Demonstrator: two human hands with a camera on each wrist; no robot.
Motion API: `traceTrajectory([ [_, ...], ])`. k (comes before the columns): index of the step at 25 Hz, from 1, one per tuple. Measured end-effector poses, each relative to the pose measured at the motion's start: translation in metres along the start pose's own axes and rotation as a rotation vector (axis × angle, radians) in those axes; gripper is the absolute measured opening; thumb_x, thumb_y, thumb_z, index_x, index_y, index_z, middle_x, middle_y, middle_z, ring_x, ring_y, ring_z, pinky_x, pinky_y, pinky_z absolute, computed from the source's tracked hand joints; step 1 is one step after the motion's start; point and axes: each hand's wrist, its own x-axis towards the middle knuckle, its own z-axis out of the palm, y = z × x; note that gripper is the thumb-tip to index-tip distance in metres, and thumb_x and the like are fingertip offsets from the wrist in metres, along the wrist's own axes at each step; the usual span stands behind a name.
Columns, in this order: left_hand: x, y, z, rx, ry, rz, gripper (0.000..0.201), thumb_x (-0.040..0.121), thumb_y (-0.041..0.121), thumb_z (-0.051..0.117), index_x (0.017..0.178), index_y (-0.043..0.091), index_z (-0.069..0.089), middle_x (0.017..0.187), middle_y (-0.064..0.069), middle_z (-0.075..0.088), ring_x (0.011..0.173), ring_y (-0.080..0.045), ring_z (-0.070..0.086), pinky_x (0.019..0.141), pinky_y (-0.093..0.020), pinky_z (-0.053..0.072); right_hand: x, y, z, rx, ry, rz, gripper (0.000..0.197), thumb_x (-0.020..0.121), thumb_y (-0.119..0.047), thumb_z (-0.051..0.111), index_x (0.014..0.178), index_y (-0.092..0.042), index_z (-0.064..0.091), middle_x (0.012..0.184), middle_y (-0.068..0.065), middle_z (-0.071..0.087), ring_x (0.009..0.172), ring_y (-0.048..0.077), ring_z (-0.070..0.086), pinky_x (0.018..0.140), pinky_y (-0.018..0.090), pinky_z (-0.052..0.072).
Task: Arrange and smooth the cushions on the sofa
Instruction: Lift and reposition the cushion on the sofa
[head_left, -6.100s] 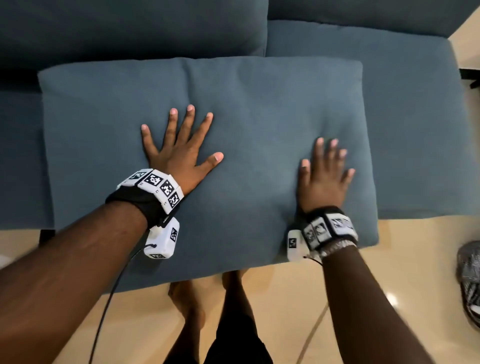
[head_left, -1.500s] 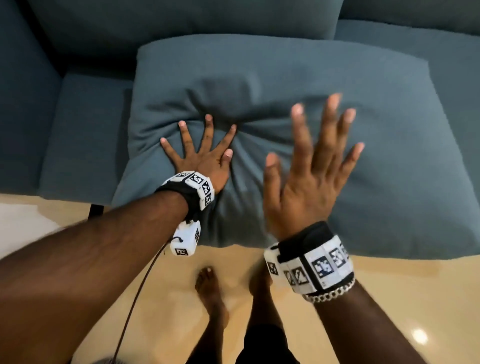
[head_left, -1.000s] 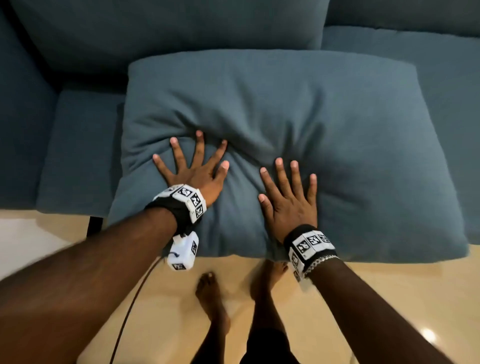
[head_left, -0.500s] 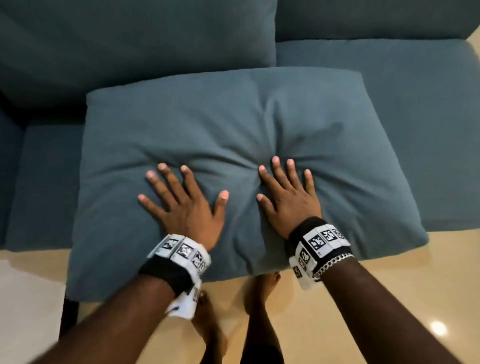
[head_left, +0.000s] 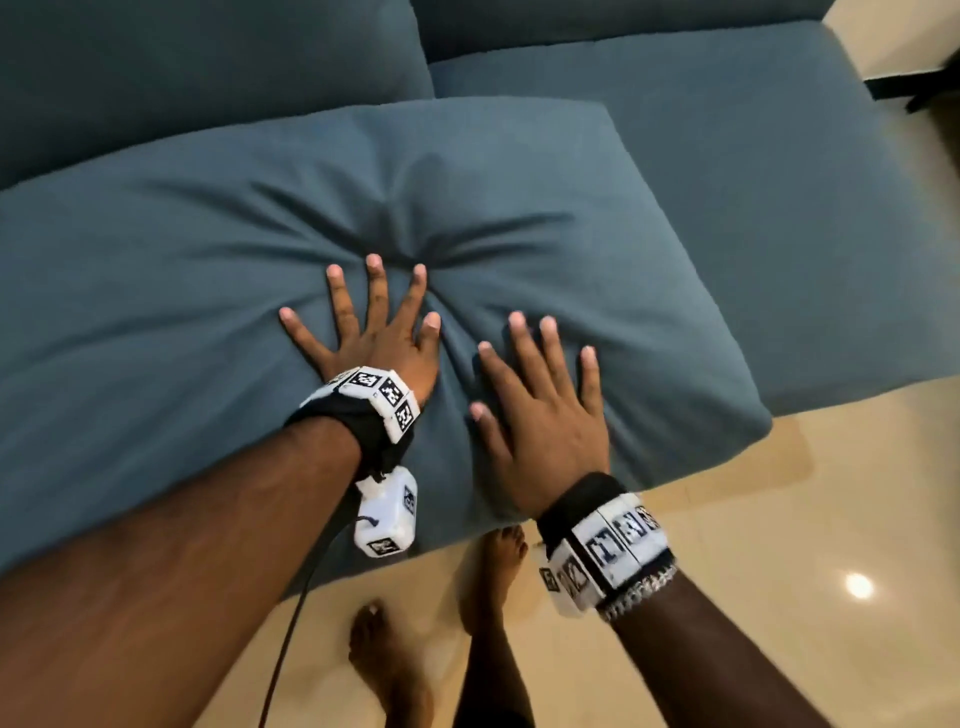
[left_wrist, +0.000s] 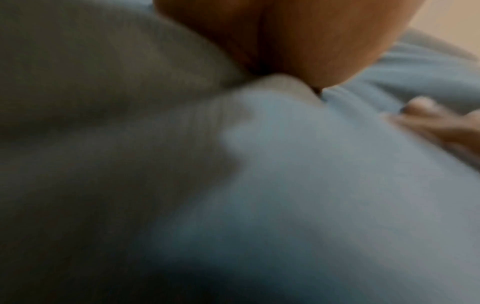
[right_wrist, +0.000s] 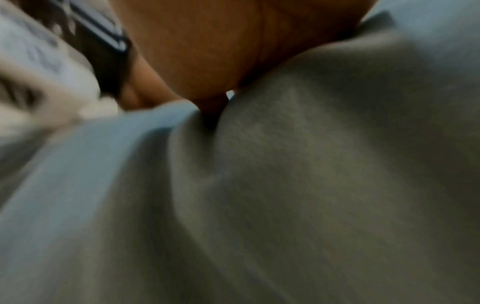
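blue cushion (head_left: 208, 218) on sofa (head_left: 753, 156)

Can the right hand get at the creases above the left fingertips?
Probably yes: the right hand lies flat on the cushion beside the left hand, with only bare fabric between it and the creases.

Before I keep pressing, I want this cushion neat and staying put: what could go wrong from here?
The cushion juts past the seat over the floor, so leaning near its front edge might tip or slide it off. Both flat palms, left hand and right hand, sink into the middle, where creases radiate outward; pressing harder there may deepen them rather than smooth them.
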Motion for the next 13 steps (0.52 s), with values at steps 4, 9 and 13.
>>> traceTrajectory([
  [4,-0.007,-0.003,0.013,-0.002,0.072,0.016,0.058,0.102,0.062,0.011,0.155,0.058,-0.012,0.17,0.016,-0.02,0.156,-0.025,-0.026,0.109,-0.079,-0.016,0.002,0.025,-0.063,0.229,0.671,0.137,0.059,0.099,-0.036,0.054,0.153,-0.016,0.042,0.166,0.023,0.018,0.156,0.045,0.008,0.125,0.059,0.0],
  [9,-0.014,-0.003,0.028,-0.004,0.092,0.061,0.059,0.102,0.065,0.013,0.155,0.059,-0.012,0.17,0.015,-0.018,0.156,-0.025,-0.024,0.11,-0.081,-0.01,0.007,0.09,0.0,-0.045,-0.058,0.247,0.065,0.101,-0.065,0.027,0.161,-0.041,0.017,0.173,-0.003,0.004,0.16,0.027,0.001,0.123,0.066,0.011],
  [13,-0.011,-0.007,0.033,-0.008,0.152,0.073,0.06,0.103,0.063,0.016,0.156,0.057,-0.01,0.172,0.014,-0.014,0.157,-0.026,-0.02,0.111,-0.081,-0.008,0.002,0.101,-0.073,0.335,0.62,0.3,0.06,0.101,-0.035,0.052,0.154,-0.011,0.041,0.168,0.022,0.017,0.157,0.038,0.014,0.126,0.058,0.016],
])
